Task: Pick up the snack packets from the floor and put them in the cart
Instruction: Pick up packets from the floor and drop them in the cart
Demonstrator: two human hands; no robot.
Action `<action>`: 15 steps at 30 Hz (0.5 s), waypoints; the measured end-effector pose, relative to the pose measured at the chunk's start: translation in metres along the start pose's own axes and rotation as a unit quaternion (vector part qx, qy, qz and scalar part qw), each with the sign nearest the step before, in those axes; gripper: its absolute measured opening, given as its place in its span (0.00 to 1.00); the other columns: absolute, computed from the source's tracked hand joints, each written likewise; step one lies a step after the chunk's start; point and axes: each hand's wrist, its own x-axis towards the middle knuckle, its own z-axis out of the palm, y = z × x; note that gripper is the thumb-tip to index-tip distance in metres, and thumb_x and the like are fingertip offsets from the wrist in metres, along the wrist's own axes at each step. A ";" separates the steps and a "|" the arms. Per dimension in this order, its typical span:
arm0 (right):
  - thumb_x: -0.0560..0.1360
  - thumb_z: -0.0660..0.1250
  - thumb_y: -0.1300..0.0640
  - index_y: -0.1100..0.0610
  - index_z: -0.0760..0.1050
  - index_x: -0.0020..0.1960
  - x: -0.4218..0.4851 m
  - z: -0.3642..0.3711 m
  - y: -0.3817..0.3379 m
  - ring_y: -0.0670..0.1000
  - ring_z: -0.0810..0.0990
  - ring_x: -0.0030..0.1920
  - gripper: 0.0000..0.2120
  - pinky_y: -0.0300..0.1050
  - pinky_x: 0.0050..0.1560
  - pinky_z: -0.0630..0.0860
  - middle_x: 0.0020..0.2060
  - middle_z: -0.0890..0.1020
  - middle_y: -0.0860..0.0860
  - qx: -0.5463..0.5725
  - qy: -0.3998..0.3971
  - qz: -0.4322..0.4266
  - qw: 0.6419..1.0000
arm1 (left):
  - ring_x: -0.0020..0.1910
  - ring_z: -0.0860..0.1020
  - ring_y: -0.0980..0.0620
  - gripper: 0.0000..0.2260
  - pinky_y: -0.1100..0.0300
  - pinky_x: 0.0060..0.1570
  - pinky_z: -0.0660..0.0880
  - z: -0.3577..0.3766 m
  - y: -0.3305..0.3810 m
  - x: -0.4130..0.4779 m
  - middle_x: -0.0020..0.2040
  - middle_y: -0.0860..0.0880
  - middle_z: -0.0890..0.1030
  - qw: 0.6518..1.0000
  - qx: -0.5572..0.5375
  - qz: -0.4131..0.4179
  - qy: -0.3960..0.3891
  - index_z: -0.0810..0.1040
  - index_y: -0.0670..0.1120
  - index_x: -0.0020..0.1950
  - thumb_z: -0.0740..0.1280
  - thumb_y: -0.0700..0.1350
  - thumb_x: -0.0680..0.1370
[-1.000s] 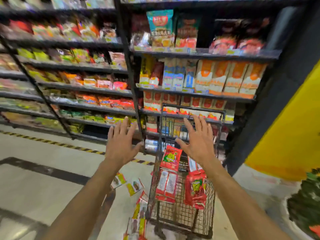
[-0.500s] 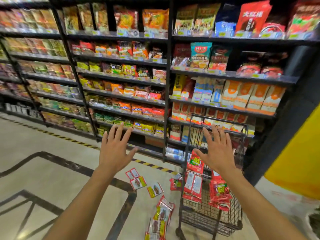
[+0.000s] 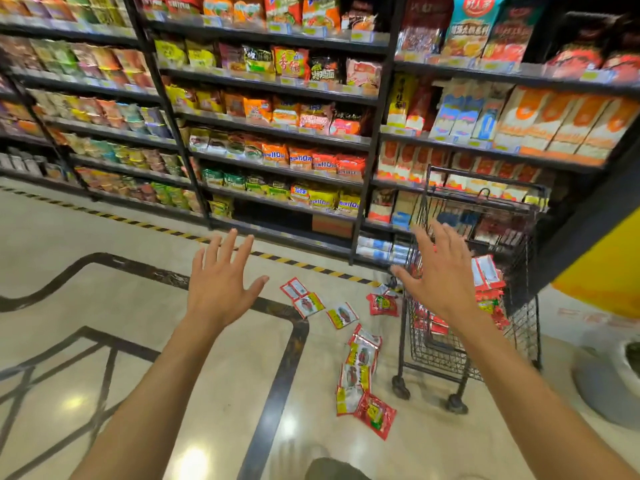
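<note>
Several shelf packs [image 3: 300,158] read "110"; snack packets [image 3: 360,356] illegible.

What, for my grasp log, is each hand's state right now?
Left hand: open, spread wide, holding nothing.
Right hand: open, spread wide, holding nothing.

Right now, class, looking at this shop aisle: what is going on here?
A person stands in front of stocked shelves with both arms stretched out. The left hand and right hand are open and hold nothing. Several snack packets lie scattered on the floor, just left of a small wire cart. Some red packets are already in the cart, so the pick-up is only partly done.
</note>
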 end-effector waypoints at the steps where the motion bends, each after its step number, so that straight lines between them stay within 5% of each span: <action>1: 0.77 0.61 0.30 0.52 0.60 0.82 0.006 0.008 -0.013 0.62 0.58 0.81 0.40 0.65 0.79 0.58 0.80 0.62 0.59 0.005 -0.010 -0.003 1.000 | 0.83 0.58 0.39 0.37 0.39 0.79 0.57 0.007 -0.008 0.006 0.84 0.44 0.59 1.000 -0.004 -0.001 -0.012 0.56 0.54 0.84 0.55 0.71 0.80; 6: 0.76 0.51 0.26 0.51 0.60 0.81 0.049 0.071 -0.071 0.63 0.58 0.81 0.42 0.65 0.80 0.58 0.81 0.60 0.59 0.033 -0.057 -0.005 0.998 | 0.82 0.58 0.40 0.37 0.39 0.79 0.58 0.055 -0.043 0.052 0.84 0.45 0.59 0.998 -0.022 0.029 -0.052 0.58 0.53 0.84 0.59 0.69 0.80; 15: 0.77 0.56 0.26 0.48 0.56 0.83 0.161 0.187 -0.142 0.61 0.53 0.83 0.42 0.63 0.81 0.54 0.84 0.55 0.55 0.051 -0.161 0.024 0.985 | 0.82 0.60 0.41 0.37 0.39 0.78 0.60 0.133 -0.087 0.200 0.84 0.46 0.61 0.989 -0.016 0.097 -0.111 0.56 0.55 0.84 0.58 0.71 0.79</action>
